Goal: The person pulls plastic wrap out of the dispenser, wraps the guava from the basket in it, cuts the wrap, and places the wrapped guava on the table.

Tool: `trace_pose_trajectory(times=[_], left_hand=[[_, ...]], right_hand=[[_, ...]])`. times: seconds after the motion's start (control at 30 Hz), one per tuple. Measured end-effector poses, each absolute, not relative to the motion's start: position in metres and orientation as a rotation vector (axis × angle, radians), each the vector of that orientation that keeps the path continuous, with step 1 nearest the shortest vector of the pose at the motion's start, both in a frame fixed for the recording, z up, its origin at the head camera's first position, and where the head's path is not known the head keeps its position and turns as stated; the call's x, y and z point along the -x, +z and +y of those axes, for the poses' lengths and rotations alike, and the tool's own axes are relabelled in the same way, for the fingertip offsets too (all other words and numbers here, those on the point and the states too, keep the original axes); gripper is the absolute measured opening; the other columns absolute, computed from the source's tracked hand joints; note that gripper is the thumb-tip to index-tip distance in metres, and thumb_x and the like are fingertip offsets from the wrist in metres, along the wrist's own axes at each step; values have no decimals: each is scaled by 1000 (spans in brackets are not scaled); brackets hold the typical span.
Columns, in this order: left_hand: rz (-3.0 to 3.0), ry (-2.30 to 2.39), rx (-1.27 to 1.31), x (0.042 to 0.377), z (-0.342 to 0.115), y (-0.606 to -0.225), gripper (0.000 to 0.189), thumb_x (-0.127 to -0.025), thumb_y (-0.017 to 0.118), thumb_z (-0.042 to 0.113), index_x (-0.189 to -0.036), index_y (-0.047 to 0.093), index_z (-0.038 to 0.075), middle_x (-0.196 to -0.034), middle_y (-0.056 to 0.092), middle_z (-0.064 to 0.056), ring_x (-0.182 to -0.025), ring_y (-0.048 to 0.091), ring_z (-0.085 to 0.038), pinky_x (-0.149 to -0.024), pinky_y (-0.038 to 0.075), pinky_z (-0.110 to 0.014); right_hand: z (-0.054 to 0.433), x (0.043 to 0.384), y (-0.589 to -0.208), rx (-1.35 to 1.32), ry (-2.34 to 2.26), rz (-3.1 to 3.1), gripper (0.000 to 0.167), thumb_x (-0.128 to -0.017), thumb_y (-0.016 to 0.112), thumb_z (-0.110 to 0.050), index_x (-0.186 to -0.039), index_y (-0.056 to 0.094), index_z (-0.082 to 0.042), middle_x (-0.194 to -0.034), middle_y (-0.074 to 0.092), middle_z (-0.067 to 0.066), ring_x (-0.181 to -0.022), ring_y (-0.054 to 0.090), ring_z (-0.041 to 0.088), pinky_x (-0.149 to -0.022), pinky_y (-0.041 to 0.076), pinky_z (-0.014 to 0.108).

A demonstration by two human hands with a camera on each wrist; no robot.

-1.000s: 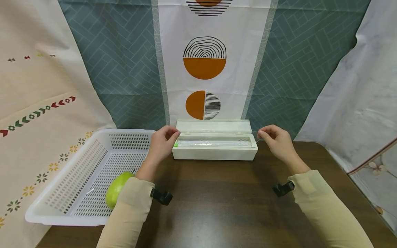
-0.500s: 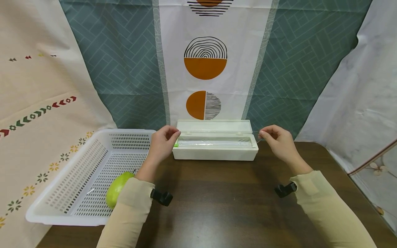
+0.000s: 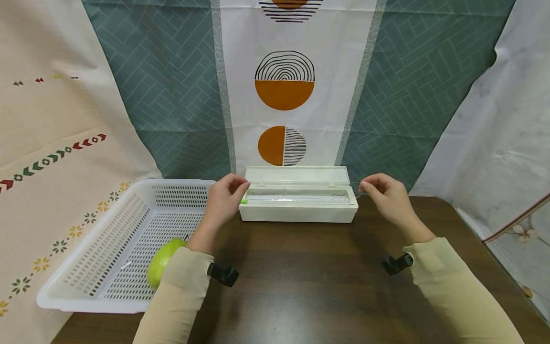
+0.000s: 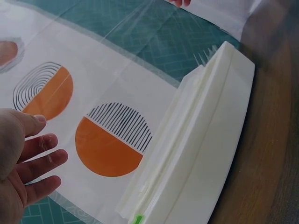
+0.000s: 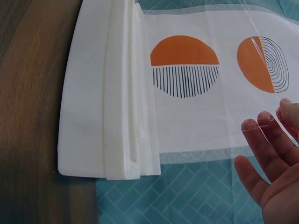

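Left hand [image 3: 225,197] and right hand [image 3: 386,197]: each pinches clear film [image 4: 125,21] at thumb and forefinger, remaining fingers partly bent; film spans between them above the white box [image 3: 298,213]; box, lid [image 3: 296,175] raised, sits at 12 o'clock on the surface [image 3: 301,277]; basket [image 3: 94,306] at 10 o'clock contains a green fruit [image 3: 162,262].
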State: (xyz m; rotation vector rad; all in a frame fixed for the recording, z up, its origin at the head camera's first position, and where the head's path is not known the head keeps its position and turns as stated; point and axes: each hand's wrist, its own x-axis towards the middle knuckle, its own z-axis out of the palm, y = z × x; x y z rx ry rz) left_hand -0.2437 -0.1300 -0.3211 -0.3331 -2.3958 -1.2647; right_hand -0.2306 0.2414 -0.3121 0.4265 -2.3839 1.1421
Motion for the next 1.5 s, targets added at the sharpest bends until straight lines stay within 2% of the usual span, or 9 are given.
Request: trace_pose_trajectory(times=[0.37, 0.73, 0.97, 1.23, 1.5], left_hand=[[-2387, -1271, 339, 245, -131, -320, 16, -92, 62, 18, -99, 65, 5, -88, 66, -11, -76, 55, -23, -72, 49, -31], [-2391, -1261, 333, 241, -132, -315, 17, -92, 62, 18, -100, 65, 4, -89, 66, -12, -77, 55, -23, -71, 49, -30], [-2393, -1268, 321, 239, -132, -312, 17, -92, 62, 18, -101, 65, 4, -91, 67, -12, -79, 56, -23, -74, 49, -30], [-2366, -1257, 346, 239, -132, -312, 16, -91, 63, 17, -99, 65, 3, -88, 67, -12, -76, 56, -22, -71, 48, -29], [-2355, -1254, 346, 237, -132, -312, 15, -91, 64, 16, -98, 66, 4, -87, 67, -12, -75, 56, -21, -70, 48, -28]], right_hand=[[251, 240, -323, -407, 1162, -2379, 17, -92, 62, -20, -97, 67, -4, -86, 69, 9, -71, 57, -3, -62, 44, 15], [249, 238, -318, -415, 1155, -2376, 17, -92, 61, -19, -97, 67, -3, -86, 69, 11, -72, 58, -4, -63, 45, 13], [251, 240, -318, -420, 1152, -2368, 18, -92, 61, -21, -96, 67, -4, -80, 66, -10, -71, 58, -3, -63, 45, 14], [253, 238, -318, -433, 1138, -2364, 19, -93, 60, -21, -96, 66, -3, -81, 66, -7, -72, 58, -2, -64, 45, 13], [253, 236, -319, -440, 1148, -2349, 17, -93, 60, -19, -96, 66, -3, -82, 68, 2, -71, 58, -2, -63, 45, 13]])
